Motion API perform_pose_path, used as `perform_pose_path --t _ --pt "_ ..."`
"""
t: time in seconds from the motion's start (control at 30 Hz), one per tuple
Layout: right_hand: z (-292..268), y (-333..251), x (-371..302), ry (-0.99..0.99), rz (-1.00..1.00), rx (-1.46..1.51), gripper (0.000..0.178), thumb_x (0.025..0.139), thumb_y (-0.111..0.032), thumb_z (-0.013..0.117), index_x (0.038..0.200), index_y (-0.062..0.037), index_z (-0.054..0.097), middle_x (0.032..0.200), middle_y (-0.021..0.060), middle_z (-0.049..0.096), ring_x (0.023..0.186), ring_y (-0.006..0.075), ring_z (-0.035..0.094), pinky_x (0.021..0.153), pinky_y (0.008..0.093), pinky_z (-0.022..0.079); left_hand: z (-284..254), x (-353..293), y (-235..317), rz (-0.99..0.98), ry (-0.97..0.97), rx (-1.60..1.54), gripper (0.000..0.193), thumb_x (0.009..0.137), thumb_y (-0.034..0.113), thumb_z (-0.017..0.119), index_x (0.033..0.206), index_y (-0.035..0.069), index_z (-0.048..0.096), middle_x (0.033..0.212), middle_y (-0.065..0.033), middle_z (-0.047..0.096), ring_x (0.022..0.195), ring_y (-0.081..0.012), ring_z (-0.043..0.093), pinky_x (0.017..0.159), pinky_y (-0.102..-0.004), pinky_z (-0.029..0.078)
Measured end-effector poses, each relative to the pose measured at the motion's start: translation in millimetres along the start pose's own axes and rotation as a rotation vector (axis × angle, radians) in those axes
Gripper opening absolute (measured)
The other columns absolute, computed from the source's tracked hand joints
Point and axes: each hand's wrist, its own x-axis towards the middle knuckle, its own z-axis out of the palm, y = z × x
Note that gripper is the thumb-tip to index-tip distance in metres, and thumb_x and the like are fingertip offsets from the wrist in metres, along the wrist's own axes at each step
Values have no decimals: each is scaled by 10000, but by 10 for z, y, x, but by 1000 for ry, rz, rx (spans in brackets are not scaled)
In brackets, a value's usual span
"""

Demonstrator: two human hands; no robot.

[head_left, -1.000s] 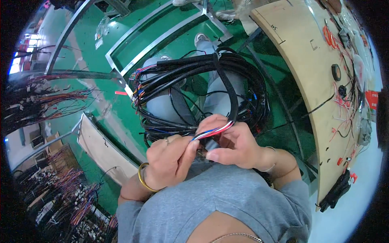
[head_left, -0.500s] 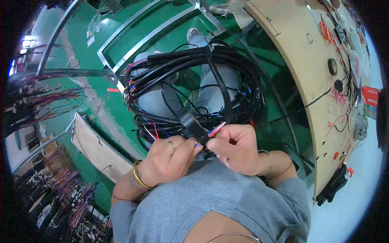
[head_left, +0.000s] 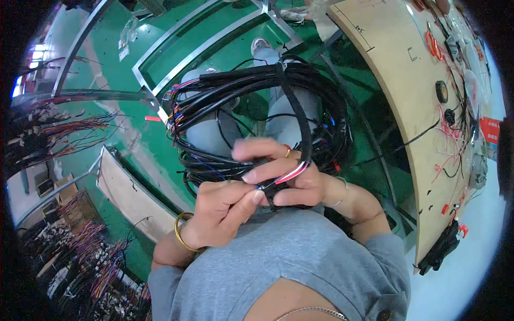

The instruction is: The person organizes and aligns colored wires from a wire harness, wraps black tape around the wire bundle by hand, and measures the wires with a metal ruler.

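My left hand (head_left: 227, 211) is closed, its thumb and forefinger pinching thin wires with a bit of blue at the tips. Just right of it, my right hand (head_left: 308, 184) curves around the same spot, its upper fingers smeared by motion; whether it grips anything is unclear. Red and white wires (head_left: 293, 172) come out of a black sleeved cable (head_left: 297, 112) and pass over the right fingers. Something dark between the hands is mostly hidden. A large coil of black wire harness (head_left: 235, 88) lies across my lap, with coloured wire ends at its left side.
On the right stands a pale wooden board (head_left: 393, 80) bearing red-handled pliers (head_left: 432, 45), a black tape roll (head_left: 441, 91) and loose wires. A metal frame (head_left: 187, 51) rests on the green floor ahead. Bundles of coloured wires (head_left: 80, 128) hang at the left, near another board (head_left: 128, 187).
The right hand's fingers have swung up and left over the wires. A black strip that stretched up from between the hands no longer shows. The left hand still pinches near the same place.
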Motion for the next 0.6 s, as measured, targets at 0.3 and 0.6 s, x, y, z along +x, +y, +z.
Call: perform_pose_path --t 0.3,0.6 --pt "84 -698 -104 51 498 -85 721 635 -170 847 1220 56 490 999 142 606 893 190 592 792 322 477 -20 -11 -33 171 1 347 66 807 21 651 838 -34 634 596 -110 533 473 -221 528 419 -328 392" --pt "-535 -1755 -968 968 178 -166 368 807 -173 687 1073 62 592 842 87 614 720 172 589 705 301 480 27 124 -103 -41 144 374 170 874 42 526 775 -9 655 563 -80 545 466 -178 497 475 -293 382"
